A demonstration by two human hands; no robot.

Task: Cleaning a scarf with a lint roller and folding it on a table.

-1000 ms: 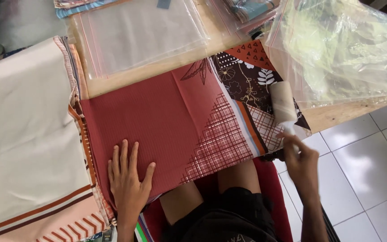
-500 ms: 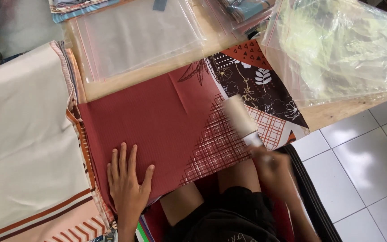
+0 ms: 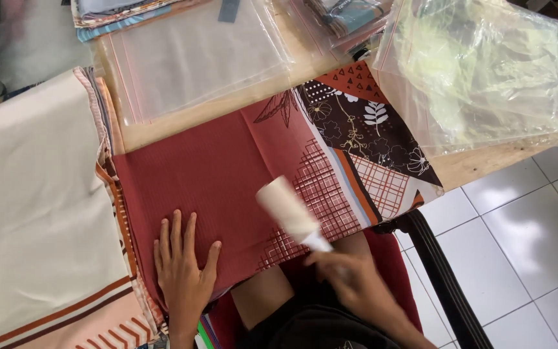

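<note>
A folded red patterned cloth (image 3: 221, 174) lies on a wooden table (image 3: 485, 163) in front of me. My left hand (image 3: 182, 265) rests flat on its near left part, fingers spread. My right hand (image 3: 350, 281) grips the handle of a white lint roller (image 3: 289, 210), whose roll lies on the cloth's checked area near the front edge. The right hand is blurred by motion.
A folded cream cloth (image 3: 33, 194) lies at the left. Clear plastic bags (image 3: 195, 52) lie at the back, and a crumpled clear bag (image 3: 485, 77) at the right. More folded fabrics (image 3: 350, 16) are stacked at the far edge. White floor tiles (image 3: 524, 258) are at the right.
My right hand has swept the lint roller leftward across the cloth, from the right edge to the checked area near the middle. The left hand has stayed put.
</note>
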